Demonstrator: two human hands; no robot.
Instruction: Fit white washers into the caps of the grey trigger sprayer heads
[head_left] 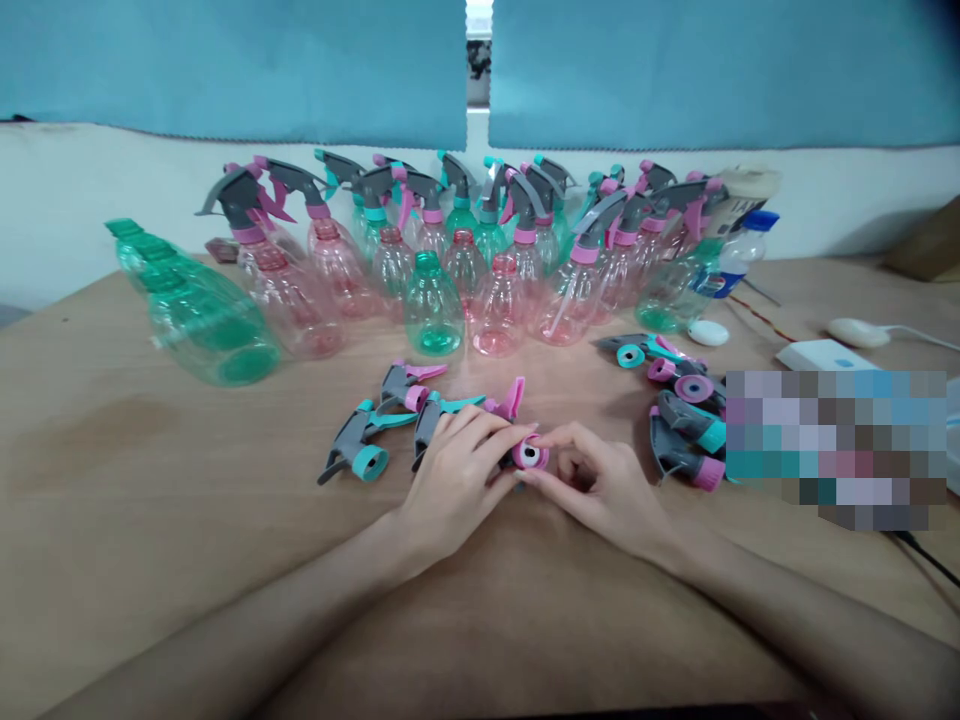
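Both of my hands meet over the front middle of the table on one spray nozzle head [530, 453] with a pink collar, its opening turned toward me. My left hand [465, 470] is closed round the body of the head and hides most of it; a pink trigger sticks up behind the fingers. The thumb and forefinger of my right hand [600, 485] pinch the pink collar from the right. Just left of my left hand lie several loose spray heads, one with a teal collar [370, 463] and one with a pink collar [416, 398].
Clear bottles without heads, including a green one [433, 310] and a pink one [499, 310], stand ahead; bottles with spray heads [577, 290] line up around and behind them. More loose heads [686, 450] lie right. A white mouse [709, 333] and white box [825, 355] are farther right.
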